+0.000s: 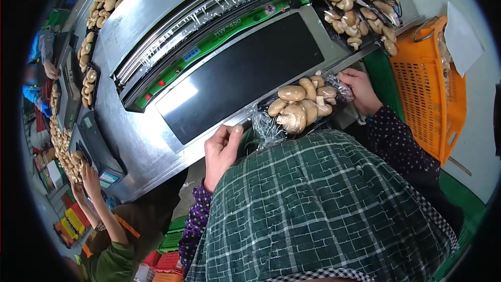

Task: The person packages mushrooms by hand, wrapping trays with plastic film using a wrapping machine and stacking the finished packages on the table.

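Note:
A dark tray of brown mushrooms (295, 105) in clear film tilts against the front edge of the wrapping machine, close to my apron. My right hand (361, 91) is closed on the gathered film at the tray's right end. Loose, crumpled film (267, 128) hangs from the tray's left end. Left of it, my left hand (222, 154) is closed with the thumb on top, by the machine's front edge; what its fingers hold, if anything, is hidden. The machine's black plate (245, 75) lies just beyond both hands.
Behind the plate runs the green control strip (219, 34) and film rollers. Mushroom trays (347, 10) are piled at the back right, above an orange crate (425, 89). At left, a co-worker's hands (90, 183) handle mushrooms beside a scale (96, 146); another person stands farther back.

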A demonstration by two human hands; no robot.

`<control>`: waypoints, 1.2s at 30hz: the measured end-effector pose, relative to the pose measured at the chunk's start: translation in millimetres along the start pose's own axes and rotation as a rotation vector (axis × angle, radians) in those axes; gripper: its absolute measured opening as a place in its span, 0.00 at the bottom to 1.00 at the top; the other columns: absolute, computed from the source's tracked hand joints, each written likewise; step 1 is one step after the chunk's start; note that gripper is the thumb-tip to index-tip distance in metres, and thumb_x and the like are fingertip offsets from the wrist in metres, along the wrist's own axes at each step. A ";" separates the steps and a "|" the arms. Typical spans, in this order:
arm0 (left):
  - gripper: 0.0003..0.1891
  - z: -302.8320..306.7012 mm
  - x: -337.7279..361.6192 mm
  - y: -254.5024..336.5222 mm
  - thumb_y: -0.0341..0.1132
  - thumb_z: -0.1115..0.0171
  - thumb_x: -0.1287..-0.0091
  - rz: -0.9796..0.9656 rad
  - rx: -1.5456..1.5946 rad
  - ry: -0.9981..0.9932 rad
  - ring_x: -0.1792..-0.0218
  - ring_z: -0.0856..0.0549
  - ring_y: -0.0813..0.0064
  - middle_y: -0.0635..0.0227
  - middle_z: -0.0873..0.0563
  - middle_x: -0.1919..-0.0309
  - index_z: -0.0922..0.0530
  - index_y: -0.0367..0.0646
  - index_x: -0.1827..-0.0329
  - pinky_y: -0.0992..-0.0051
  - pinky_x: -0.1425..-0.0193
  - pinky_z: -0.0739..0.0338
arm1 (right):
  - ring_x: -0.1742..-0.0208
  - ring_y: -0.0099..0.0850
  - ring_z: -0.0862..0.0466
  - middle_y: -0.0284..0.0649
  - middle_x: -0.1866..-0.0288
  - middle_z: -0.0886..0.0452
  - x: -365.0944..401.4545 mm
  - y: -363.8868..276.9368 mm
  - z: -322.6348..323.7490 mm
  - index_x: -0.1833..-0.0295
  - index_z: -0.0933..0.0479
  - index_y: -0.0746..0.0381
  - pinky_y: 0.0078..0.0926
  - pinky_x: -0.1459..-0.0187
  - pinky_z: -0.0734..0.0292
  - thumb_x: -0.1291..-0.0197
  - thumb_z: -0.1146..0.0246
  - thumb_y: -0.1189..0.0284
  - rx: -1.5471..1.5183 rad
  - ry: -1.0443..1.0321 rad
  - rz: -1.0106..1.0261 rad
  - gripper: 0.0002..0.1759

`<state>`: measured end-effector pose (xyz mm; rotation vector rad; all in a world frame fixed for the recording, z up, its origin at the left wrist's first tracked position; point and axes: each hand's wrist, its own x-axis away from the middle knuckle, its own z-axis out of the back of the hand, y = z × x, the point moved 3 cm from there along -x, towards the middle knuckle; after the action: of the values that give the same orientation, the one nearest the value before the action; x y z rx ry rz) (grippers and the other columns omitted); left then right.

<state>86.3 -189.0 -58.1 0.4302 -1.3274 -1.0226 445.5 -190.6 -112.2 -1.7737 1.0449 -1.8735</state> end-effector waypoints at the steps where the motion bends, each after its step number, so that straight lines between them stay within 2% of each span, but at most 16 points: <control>1: 0.17 -1.1 -0.9 3.5 0.40 0.41 0.34 0.001 0.003 -0.017 0.79 0.35 0.87 0.78 0.29 0.84 0.23 0.33 0.73 0.82 0.76 0.40 | 0.82 0.15 0.30 0.29 0.79 0.28 1.3 0.6 -0.5 0.66 0.25 0.64 0.12 0.81 0.38 0.38 0.42 0.74 0.007 0.013 0.002 0.06; 3: 0.17 -5.7 -6.4 -1.2 0.41 0.41 0.34 0.029 0.051 -0.094 0.79 0.34 0.86 0.78 0.29 0.84 0.23 0.34 0.74 0.81 0.76 0.41 | 0.84 0.15 0.32 0.29 0.79 0.28 -4.6 8.1 -0.1 0.68 0.26 0.64 0.13 0.83 0.41 0.39 0.42 0.74 -0.022 0.041 0.038 0.06; 5: 0.18 -16.4 -10.5 -0.7 0.42 0.40 0.34 0.184 0.082 -0.289 0.80 0.34 0.87 0.77 0.27 0.84 0.22 0.35 0.75 0.81 0.77 0.40 | 0.86 0.15 0.34 0.29 0.80 0.27 -6.5 9.9 0.0 0.69 0.26 0.64 0.14 0.85 0.43 0.39 0.41 0.73 -0.045 0.068 0.079 0.07; 7: 0.15 -17.9 -11.8 0.6 0.39 0.41 0.33 0.180 0.090 -0.307 0.81 0.34 0.88 0.77 0.27 0.84 0.22 0.37 0.73 0.82 0.78 0.41 | 0.85 0.14 0.34 0.29 0.80 0.28 -6.9 8.9 -0.6 0.68 0.26 0.64 0.14 0.84 0.42 0.39 0.41 0.73 -0.054 0.086 0.092 0.06; 9: 0.12 -8.4 -10.9 -10.7 0.36 0.43 0.32 0.194 0.542 -0.295 0.83 0.35 0.89 0.79 0.30 0.84 0.24 0.39 0.72 0.85 0.80 0.43 | 0.84 0.14 0.34 0.29 0.79 0.28 7.4 -5.1 0.8 0.67 0.26 0.64 0.12 0.83 0.41 0.39 0.42 0.73 -0.001 0.072 0.086 0.06; 12: 0.08 34.0 8.0 2.8 0.30 0.46 0.32 -0.090 0.564 -0.060 0.84 0.36 0.91 0.78 0.29 0.80 0.26 0.41 0.72 0.87 0.82 0.45 | 0.84 0.15 0.34 0.28 0.79 0.30 33.5 -44.4 1.7 0.66 0.27 0.64 0.12 0.82 0.42 0.39 0.42 0.74 0.011 0.106 0.163 0.05; 13: 0.09 51.6 14.9 12.4 0.29 0.45 0.32 -0.150 0.477 0.123 0.84 0.36 0.92 0.78 0.29 0.81 0.27 0.41 0.73 0.87 0.82 0.46 | 0.85 0.15 0.35 0.28 0.81 0.31 39.1 -57.4 0.2 0.67 0.27 0.64 0.13 0.83 0.43 0.39 0.42 0.74 -0.037 0.158 0.249 0.05; 15: 0.12 80.7 19.7 17.5 0.29 0.47 0.31 -0.368 0.257 0.290 0.84 0.35 0.91 0.78 0.30 0.85 0.29 0.40 0.75 0.87 0.82 0.44 | 0.85 0.15 0.35 0.28 0.81 0.31 43.9 -71.1 -13.9 0.66 0.28 0.63 0.13 0.84 0.44 0.39 0.42 0.74 -0.040 0.099 0.290 0.05; 17: 0.12 93.7 16.4 8.2 0.30 0.48 0.30 -0.370 0.109 0.384 0.83 0.33 0.90 0.76 0.29 0.84 0.29 0.40 0.75 0.86 0.80 0.40 | 0.86 0.15 0.35 0.29 0.82 0.30 34.4 -69.0 -30.3 0.65 0.28 0.63 0.12 0.86 0.46 0.37 0.43 0.73 -0.052 0.026 0.307 0.05; 21: 0.11 105.3 6.7 -7.2 0.32 0.48 0.29 -0.288 0.284 0.450 0.82 0.30 0.87 0.72 0.23 0.82 0.27 0.38 0.72 0.84 0.77 0.36 | 0.89 0.17 0.35 0.29 0.84 0.30 9.1 -35.3 -57.8 0.66 0.28 0.62 0.13 0.87 0.45 0.36 0.43 0.70 -0.052 -0.089 0.121 0.08; 23: 0.12 110.7 -3.3 -21.8 0.34 0.48 0.29 -0.265 0.212 0.462 0.81 0.27 0.87 0.68 0.19 0.78 0.27 0.38 0.70 0.85 0.77 0.35 | 0.88 0.17 0.34 0.29 0.83 0.30 2.2 -23.9 -62.8 0.67 0.28 0.62 0.13 0.87 0.44 0.36 0.43 0.70 -0.081 -0.125 0.075 0.08; 25: 0.13 108.3 -8.1 -29.6 0.35 0.49 0.29 -0.198 0.359 0.523 0.78 0.22 0.85 0.63 0.16 0.69 0.27 0.38 0.70 0.87 0.77 0.33 | 0.88 0.17 0.34 0.29 0.83 0.30 0.4 -23.2 -64.6 0.67 0.28 0.62 0.13 0.87 0.43 0.36 0.43 0.70 -0.068 -0.134 0.050 0.08; 28: 0.12 112.1 -3.0 -35.2 0.36 0.48 0.29 -0.164 0.415 0.521 0.76 0.21 0.83 0.63 0.16 0.69 0.25 0.37 0.69 0.86 0.78 0.32 | 0.88 0.17 0.34 0.29 0.83 0.30 -3.2 -23.7 -63.5 0.67 0.28 0.61 0.13 0.87 0.42 0.35 0.43 0.70 -0.048 -0.125 0.011 0.08; 31: 0.11 101.7 3.0 -33.0 0.35 0.47 0.30 -0.019 0.381 0.416 0.70 0.21 0.83 0.65 0.17 0.69 0.24 0.36 0.66 0.84 0.72 0.29 | 0.88 0.16 0.33 0.29 0.83 0.30 -6.5 -24.5 -62.9 0.66 0.28 0.61 0.13 0.87 0.42 0.35 0.43 0.70 -0.010 -0.119 -0.018 0.08; 34: 0.08 76.7 2.0 -24.5 0.33 0.45 0.31 -0.306 0.265 0.351 0.65 0.23 0.84 0.69 0.19 0.71 0.23 0.37 0.64 0.82 0.59 0.29 | 0.88 0.16 0.33 0.28 0.83 0.30 -7.8 -24.0 -64.2 0.66 0.28 0.60 0.13 0.86 0.42 0.35 0.43 0.69 0.022 -0.111 -0.023 0.08; 36: 0.08 69.2 -0.2 -24.3 0.33 0.46 0.30 -0.365 0.366 0.443 0.67 0.24 0.83 0.70 0.20 0.73 0.25 0.38 0.65 0.82 0.60 0.29 | 0.88 0.16 0.33 0.28 0.83 0.30 -7.4 -24.1 -64.0 0.66 0.28 0.60 0.13 0.86 0.42 0.36 0.43 0.69 0.030 -0.100 -0.008 0.08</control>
<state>13.2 -182.2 -59.9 1.1414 -1.0484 -0.9049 390.5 -152.4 -96.3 -1.8364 0.9705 -1.7754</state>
